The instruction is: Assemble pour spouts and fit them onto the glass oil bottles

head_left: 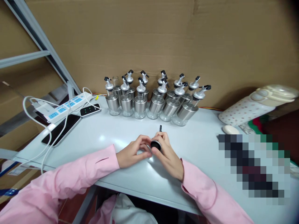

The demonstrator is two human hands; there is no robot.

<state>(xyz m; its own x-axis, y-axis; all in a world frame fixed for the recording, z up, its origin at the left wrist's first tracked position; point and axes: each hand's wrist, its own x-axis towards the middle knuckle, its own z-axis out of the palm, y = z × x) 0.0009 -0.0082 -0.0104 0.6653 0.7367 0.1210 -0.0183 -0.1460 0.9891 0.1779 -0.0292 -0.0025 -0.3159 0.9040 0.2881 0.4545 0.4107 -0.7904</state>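
A pourer stopper (156, 145) with a black plug end and a silver collar is in my right hand (167, 152), fingers closed round it. The plug end faces me, and its thin black spout tip pokes out beyond my knuckles. My left hand (136, 149) is at the stopper's left side, fingers curved and thumb apart from them. Its fingertips are close to the collar; whether they touch it I cannot tell. Behind my hands stand two rows of glass bottles with steel sleeves (140, 103), nearly all fitted with similar pourers. One at the back left is an uncapped bottle (116, 81).
On the left of the grey table (112, 133) lie a power strip (70, 105) with white cables, a phone (63, 129) and a small black device (90, 110). At right are a spotted white flask (245, 109), a white oval object (230, 129) and a blurred-out patch. Cardboard (140, 37) stands behind.
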